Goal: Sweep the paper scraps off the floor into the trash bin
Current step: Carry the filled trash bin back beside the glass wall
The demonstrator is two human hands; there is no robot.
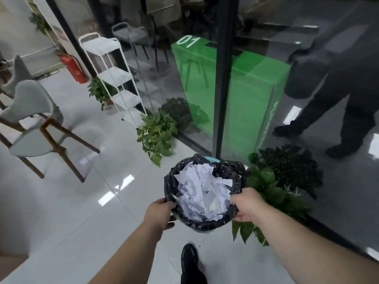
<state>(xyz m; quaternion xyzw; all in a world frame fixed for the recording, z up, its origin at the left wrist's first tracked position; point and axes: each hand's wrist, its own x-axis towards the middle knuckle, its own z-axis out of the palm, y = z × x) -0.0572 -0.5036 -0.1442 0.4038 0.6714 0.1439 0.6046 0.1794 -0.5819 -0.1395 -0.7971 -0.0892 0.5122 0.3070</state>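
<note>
A round trash bin (227, 169) lined with a black plastic bag sits low in the middle of the view, close to a glass wall. White paper scraps (202, 191) fill it almost to the rim. My left hand (159, 212) grips the bin's near left rim, fingers curled over the bag. My right hand (247, 204) grips the near right rim in the same way. No scraps show on the white tiled floor around the bin.
Potted green plants stand left (156, 134) and right (272, 187) of the bin along the glass wall (252, 95). A white wire shelf cart (114, 76) and grey chairs (34, 121) are to the left. My black shoe (189, 257) is below the bin.
</note>
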